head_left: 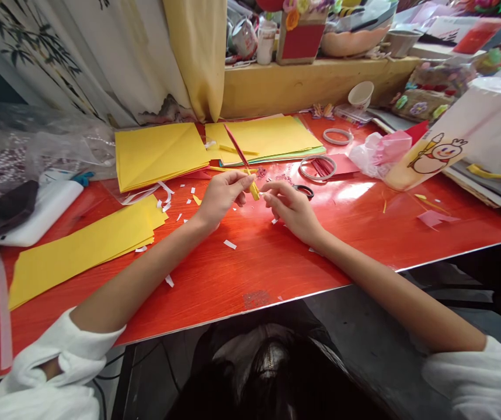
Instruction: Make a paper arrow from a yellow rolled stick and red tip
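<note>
My left hand (224, 197) is closed around a small piece of folded yellow paper (254, 191), held above the red table (272, 262). A thin dark-red stick (235, 143) rises from the yellow piece, slanting up to the left. Close to the lower end of that paper is my right hand (292, 210), its thumb and index finger pinched together. A tiny white bit (263, 195) shows at those fingertips, too small to name. Black scissor handles (305, 191) lie just behind the right hand, their blades hidden.
Stacks of yellow paper (158, 154) lie at the back and yellow strips (84, 248) at the left. White scraps (230, 244) dot the table. Tape rolls (317, 168), a crumpled pink-white bag (379, 154) and a large paper cup (443, 137) stand toward the right.
</note>
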The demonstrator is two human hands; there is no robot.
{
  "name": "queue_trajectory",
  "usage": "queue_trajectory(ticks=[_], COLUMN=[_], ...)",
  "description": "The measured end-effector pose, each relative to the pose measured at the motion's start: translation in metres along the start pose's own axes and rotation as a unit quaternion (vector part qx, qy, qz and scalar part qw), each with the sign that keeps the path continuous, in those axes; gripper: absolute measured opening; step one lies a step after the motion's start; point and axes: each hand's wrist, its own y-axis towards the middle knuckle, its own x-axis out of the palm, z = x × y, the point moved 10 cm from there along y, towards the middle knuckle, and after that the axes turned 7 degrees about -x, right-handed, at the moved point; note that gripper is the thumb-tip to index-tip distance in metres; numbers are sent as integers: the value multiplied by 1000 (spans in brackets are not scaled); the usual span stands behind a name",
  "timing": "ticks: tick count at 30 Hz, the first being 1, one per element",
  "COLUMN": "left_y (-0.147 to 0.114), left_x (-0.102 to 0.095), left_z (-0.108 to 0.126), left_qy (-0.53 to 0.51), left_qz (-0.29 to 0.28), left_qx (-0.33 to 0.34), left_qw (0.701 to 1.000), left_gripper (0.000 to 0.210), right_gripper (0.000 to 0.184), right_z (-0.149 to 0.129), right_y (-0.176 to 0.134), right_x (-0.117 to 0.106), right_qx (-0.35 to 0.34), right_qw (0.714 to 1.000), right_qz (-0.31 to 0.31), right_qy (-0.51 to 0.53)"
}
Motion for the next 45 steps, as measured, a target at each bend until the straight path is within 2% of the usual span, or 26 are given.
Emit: queue_trajectory(ticks=[3, 7, 10, 13, 18, 24, 26, 28, 31, 35, 37, 40, 42, 45], left_y=[0, 0, 0, 1, 0, -3, -1, 3, 7, 3, -2, -7, -9, -11], left_x=[-1, 3, 8, 7, 9, 15, 12, 4, -10, 1, 9, 18, 23, 25], left_z=[-3, -6, -10, -10, 0, -1, -4, -10, -20, -21, -14, -3, 0, -3], left_qy=[-8, -43, -72, -72, -39, -61, -57, -58, -98, -116, -77, 32, 97, 126], left_qz=[4, -12, -48, -58, -80, -91, -83, -48, 5, -14, -29, -41, -49, -52], left_qx=[-5, -18, -48, -55, -19, -18, -20, -29, -51, -76, -64, -10, 12, 15], left_qw=[1000, 999, 995, 994, 996, 994, 995, 997, 994, 990, 995, 999, 994, 991], left_gripper=[37, 39, 38, 38, 27, 29, 28, 27, 23, 22, 23, 22, 24, 25], right_gripper=[26, 39, 45, 48, 44, 37, 33, 30, 25, 28, 30, 27, 25, 27], right_z=[-2, -1, -3, -1, 2, -5, -13, -22, -24, -9, 0, 10, 14, 17], right_y=[-1, -6, -8, -4, 0, 0, 0, -1, -2, 0, 0, -2, -2, -2], right_x=[15, 31, 36, 29, 11, 7, 4, -1, -4, -6, -12, -17, -16, -14], right_qx=[2, 15, -8, -20, -20, -44, -70, -90, -86, -20, 16, 46, 49, 52], right_qw=[997, 985, 981, 986, 993, 986, 982, 979, 980, 987, 990, 994, 996, 997], right_qz=[-81, -166, -192, -159, -68, -40, -23, 3, 15, 10, 37, 63, 64, 56], right_qy=[-15, 51, 27, -35, -98, -157, -175, -184, -178, -158, -138, -82, -42, -12])
